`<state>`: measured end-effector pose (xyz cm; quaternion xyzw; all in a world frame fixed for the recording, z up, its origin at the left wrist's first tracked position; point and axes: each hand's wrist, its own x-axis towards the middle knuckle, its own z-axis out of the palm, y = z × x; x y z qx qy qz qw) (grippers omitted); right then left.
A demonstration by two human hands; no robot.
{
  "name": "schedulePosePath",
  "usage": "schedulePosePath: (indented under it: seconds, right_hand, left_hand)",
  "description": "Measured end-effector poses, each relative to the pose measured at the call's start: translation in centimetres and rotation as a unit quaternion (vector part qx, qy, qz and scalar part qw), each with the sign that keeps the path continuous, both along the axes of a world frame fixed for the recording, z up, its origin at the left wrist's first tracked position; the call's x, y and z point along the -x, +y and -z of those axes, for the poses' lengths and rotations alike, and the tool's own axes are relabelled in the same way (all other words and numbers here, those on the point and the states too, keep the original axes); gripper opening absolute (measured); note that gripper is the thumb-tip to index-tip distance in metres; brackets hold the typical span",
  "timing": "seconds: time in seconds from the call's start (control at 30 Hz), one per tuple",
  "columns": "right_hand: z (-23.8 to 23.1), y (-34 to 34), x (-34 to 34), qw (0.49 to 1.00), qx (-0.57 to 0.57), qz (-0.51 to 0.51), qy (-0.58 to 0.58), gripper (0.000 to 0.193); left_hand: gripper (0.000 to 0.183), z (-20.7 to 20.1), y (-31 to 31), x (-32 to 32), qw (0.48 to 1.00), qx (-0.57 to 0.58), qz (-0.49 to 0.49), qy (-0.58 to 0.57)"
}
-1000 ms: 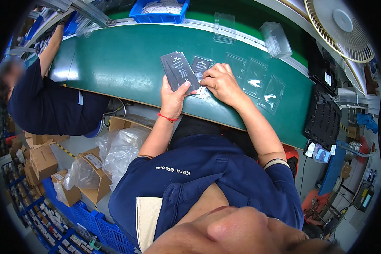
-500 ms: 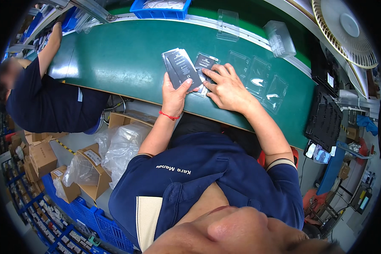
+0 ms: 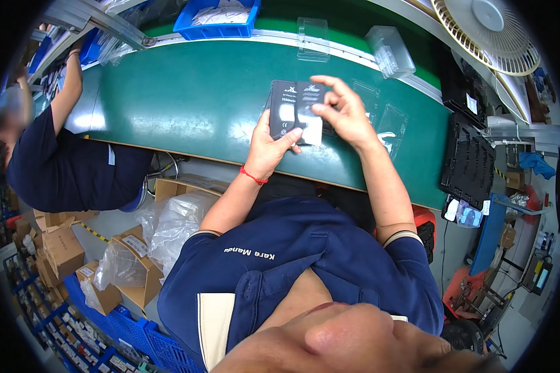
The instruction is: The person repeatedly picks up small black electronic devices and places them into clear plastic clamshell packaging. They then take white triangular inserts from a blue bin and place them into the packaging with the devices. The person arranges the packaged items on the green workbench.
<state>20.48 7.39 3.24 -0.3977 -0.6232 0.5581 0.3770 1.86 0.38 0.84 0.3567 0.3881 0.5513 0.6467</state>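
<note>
My left hand (image 3: 274, 148) grips a small stack of flat black phone batteries (image 3: 284, 99) with pale printing, its thumb pressed on the lower edge of the top one. Directly beside the stack is another black battery (image 3: 310, 96) with a bright, shiny lower part; whether it lies on the table or is lifted with the stack I cannot tell. My right hand (image 3: 345, 115) hovers at that battery's right edge. Its index finger and thumb are apart with nothing visible between them. Clear plastic blister trays (image 3: 392, 127) lie on the green table, partly behind my right hand.
A green worktable (image 3: 186, 93) runs across. At its back are a blue bin (image 3: 218, 23) and clear plastic boxes (image 3: 390, 53). Black trays (image 3: 468, 158) stand at the right end, under a fan (image 3: 488, 28). A co-worker (image 3: 62, 149) is at the left.
My left hand has brought the battery stack right, against the other battery, and turned it more upright. My right hand has drawn back from that battery, raising its fingers. The whole view has shifted slightly.
</note>
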Motion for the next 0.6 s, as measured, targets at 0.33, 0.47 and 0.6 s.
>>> schedulePosePath:
  seconds: [0.33,0.47,0.6]
  right_hand:
    - [2.8,3.4,-2.7,0.916,-0.168,0.137,-0.338,0.049]
    - [1.4,2.5,-2.3,0.883,-0.174,0.105,-0.424,0.050]
    - [0.8,2.0,-1.9,0.856,-0.184,0.125,-0.467,0.050]
  left_hand:
    - [0.035,2.3,-1.1,-3.6,0.984,0.100,0.053,-0.141]
    - [0.037,2.3,-1.3,-3.9,0.989,0.083,0.038,-0.114]
    - [0.037,2.1,-1.4,-4.2,0.991,0.074,0.031,-0.104]
